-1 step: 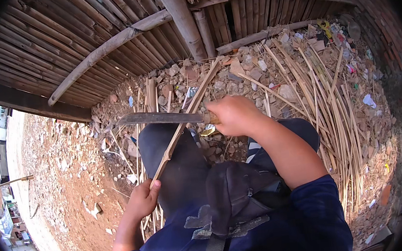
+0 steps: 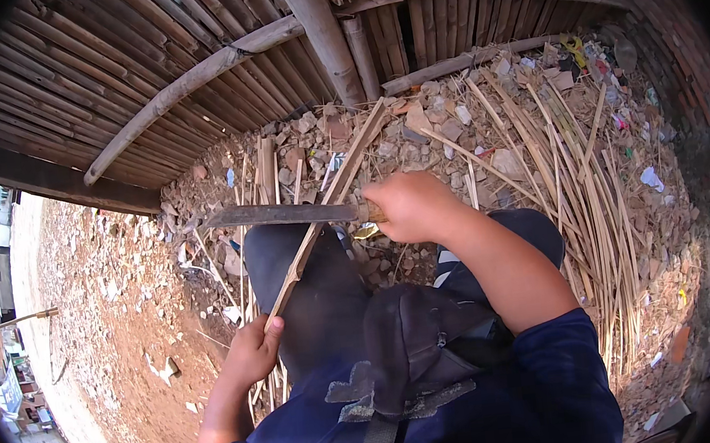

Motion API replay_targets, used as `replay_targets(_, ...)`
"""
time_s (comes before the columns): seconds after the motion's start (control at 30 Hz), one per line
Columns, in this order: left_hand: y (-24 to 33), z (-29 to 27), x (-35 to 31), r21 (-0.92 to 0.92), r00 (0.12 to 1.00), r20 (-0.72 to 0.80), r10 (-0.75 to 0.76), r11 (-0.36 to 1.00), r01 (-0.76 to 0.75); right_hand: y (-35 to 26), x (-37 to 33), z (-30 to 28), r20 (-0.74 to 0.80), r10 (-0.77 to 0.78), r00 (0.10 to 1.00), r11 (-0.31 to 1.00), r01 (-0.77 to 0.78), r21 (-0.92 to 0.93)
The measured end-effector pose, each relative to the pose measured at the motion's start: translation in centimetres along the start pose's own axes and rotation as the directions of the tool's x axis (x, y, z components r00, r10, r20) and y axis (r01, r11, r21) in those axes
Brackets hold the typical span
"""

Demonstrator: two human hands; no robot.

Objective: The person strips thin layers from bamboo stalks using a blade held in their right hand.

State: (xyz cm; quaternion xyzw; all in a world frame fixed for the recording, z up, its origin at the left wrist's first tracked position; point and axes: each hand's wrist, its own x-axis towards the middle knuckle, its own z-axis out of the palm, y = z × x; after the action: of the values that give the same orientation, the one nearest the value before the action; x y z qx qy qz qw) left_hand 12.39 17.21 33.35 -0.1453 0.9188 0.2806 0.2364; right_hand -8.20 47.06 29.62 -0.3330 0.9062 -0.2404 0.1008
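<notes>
My left hand point(image 2: 252, 349) is closed round the near end of a long split bamboo strip point(image 2: 352, 159). The strip slants up and away to the right across my left knee, toward the rubble. My right hand point(image 2: 413, 207) grips a machete point(image 2: 277, 214) by its wooden handle. Its long dark blade points left and crosses over the strip near the knee. Whether the edge is biting into the bamboo, I cannot tell.
A pile of thin bamboo strips point(image 2: 579, 191) lies on the right. Broken bricks and litter point(image 2: 418, 117) cover the ground ahead, below a bamboo-slat wall point(image 2: 185, 58). A brick wall point(image 2: 680, 45) stands at the right; bare dirt point(image 2: 140, 345) spreads left.
The machete and my right hand have shifted slightly, the blade a little lower along the strip and more level. My left hand has hardly moved.
</notes>
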Motion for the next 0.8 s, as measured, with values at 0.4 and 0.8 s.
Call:
replay_targets(0.4,-0.3,1.3,0.2,-0.06,0.999,-0.039,-0.003,0.998,0.001,-1.2,0.6,0.5,0.167,-0.011,0.986,1.0,0.006,0.029)
replay_targets(0.8,0.3,2.9,0.1,0.106,0.97,-0.24,0.05,0.994,-0.025,0.2,1.5,1.5,0.114,0.044,0.992,0.993,-0.055,0.101)
